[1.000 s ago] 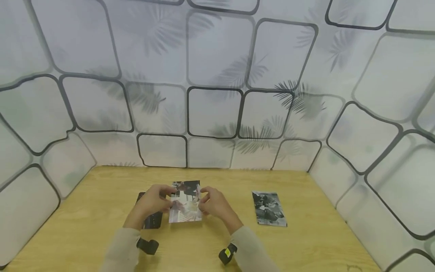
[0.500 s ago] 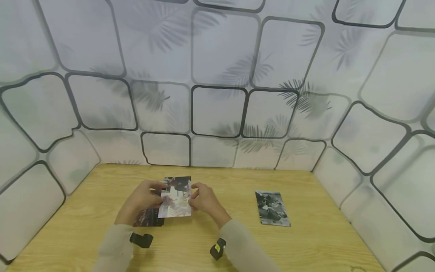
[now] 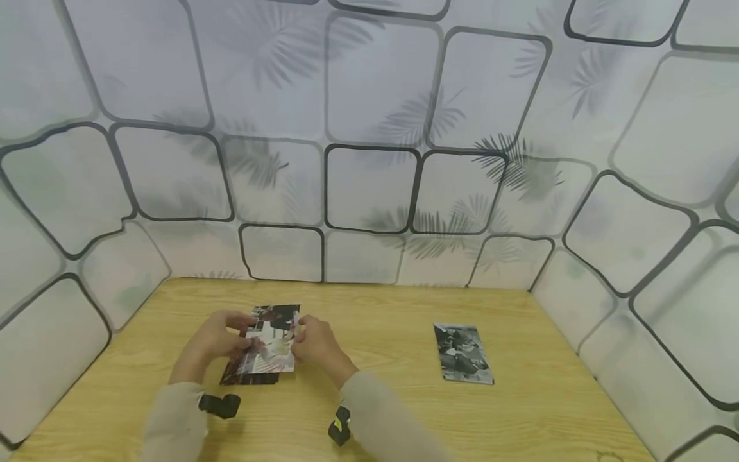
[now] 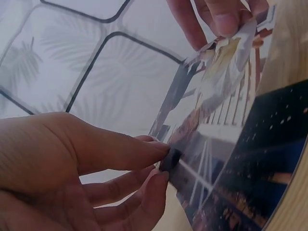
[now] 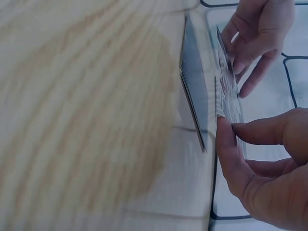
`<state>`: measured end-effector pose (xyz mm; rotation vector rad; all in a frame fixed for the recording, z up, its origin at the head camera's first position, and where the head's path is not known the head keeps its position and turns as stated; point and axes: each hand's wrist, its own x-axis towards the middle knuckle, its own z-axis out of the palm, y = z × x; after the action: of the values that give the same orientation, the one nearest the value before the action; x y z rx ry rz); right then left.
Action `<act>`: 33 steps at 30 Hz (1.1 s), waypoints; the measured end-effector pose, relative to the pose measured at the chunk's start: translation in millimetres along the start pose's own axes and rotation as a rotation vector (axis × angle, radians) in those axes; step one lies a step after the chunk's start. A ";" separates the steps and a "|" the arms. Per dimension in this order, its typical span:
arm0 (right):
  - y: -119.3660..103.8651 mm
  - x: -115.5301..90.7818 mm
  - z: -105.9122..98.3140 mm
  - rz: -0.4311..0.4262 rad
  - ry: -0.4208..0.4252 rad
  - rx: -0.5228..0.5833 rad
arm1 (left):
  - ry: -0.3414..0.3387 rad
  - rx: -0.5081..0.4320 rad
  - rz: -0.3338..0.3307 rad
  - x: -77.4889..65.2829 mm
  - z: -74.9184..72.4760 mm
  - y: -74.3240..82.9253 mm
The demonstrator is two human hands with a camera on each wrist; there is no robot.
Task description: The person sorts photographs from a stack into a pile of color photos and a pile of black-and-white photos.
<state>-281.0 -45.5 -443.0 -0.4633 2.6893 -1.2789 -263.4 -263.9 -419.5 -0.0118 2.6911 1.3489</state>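
Observation:
In the head view, both hands hold a photo print [image 3: 271,350] with pale figures and a dark top, at the left of the table. My left hand [image 3: 216,337] pinches its left edge between thumb and fingers. Its right edge is pinched by my right hand [image 3: 319,345]. Below lies a dark photo print [image 3: 248,378], partly covered from this angle; in the left wrist view the dark print [image 4: 269,139] shows light specks on a night-like scene. From the right wrist, the held print [image 5: 226,72] stands apart from the thin prints [image 5: 195,82] on the table.
A black-and-white photo print [image 3: 464,353] lies on the right side of the wooden table [image 3: 392,321]. Patterned cloth walls [image 3: 369,192] enclose the table at the back and sides. Each wrist wears a small black camera [image 3: 219,405].
Both hands have carried the held print leftward, from beside the dark print to over it. The grip on both edges stays the same. The black-and-white print has stayed put.

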 end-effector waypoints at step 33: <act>-20.9 1.3 39.6 0.127 0.026 -0.063 | -0.085 0.059 -0.151 -4.1 -13.6 -14.6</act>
<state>-267.9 -87.4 -451.8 -0.2796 2.7379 -1.1768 -259.9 -283.7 -422.7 -0.1455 2.5996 1.1984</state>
